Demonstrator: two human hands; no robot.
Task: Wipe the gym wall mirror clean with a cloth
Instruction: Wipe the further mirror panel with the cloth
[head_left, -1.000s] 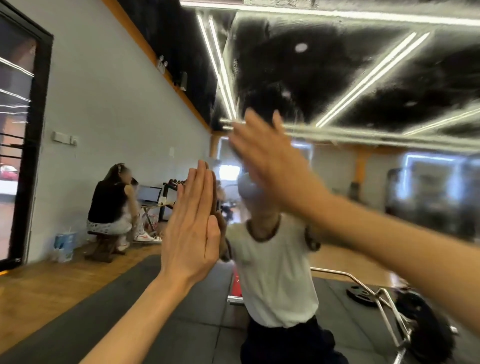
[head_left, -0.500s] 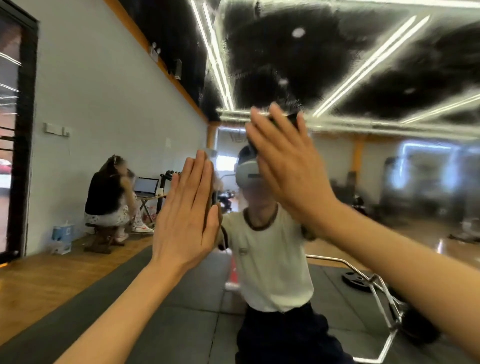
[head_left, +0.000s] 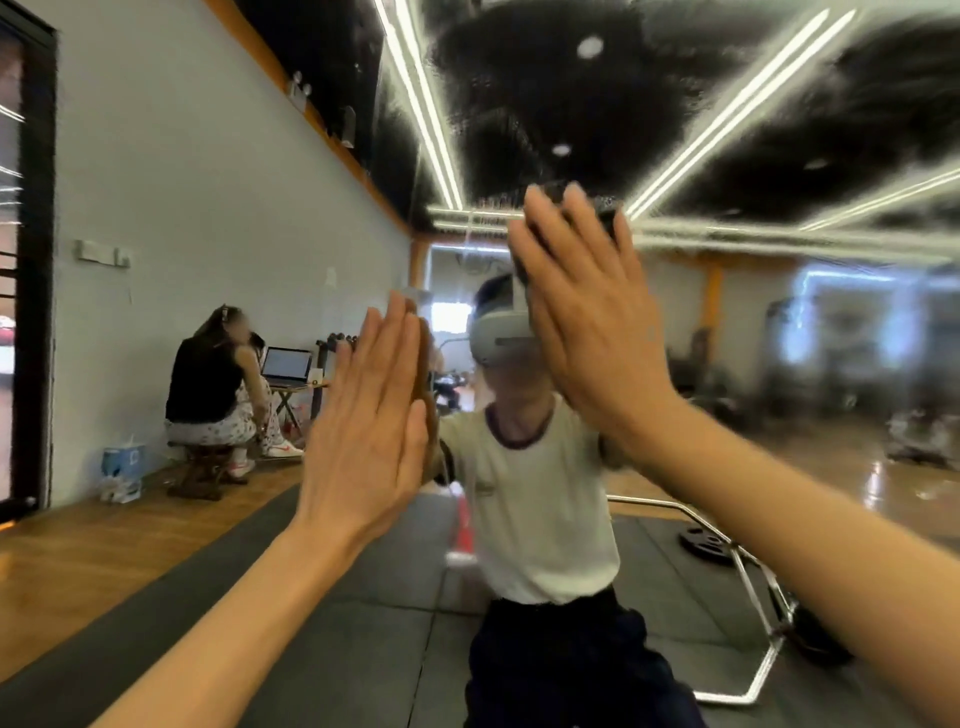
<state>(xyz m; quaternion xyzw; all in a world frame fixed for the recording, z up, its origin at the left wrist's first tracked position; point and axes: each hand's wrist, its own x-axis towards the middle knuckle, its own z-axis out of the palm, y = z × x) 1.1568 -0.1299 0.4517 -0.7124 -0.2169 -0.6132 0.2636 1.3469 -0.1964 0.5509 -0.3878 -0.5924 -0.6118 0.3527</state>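
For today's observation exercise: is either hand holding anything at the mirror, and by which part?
Neither grips anything. The left hand and right hand lie flat with straight fingers against the mirror. No cloth shows; one under a palm cannot be ruled out.

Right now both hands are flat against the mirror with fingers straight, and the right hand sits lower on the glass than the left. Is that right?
Not quite. In the head view the right hand is higher on the mirror than the left hand, not lower. The rest holds: both hands are flat against the glass with fingers straight. No cloth can be made out under either palm.
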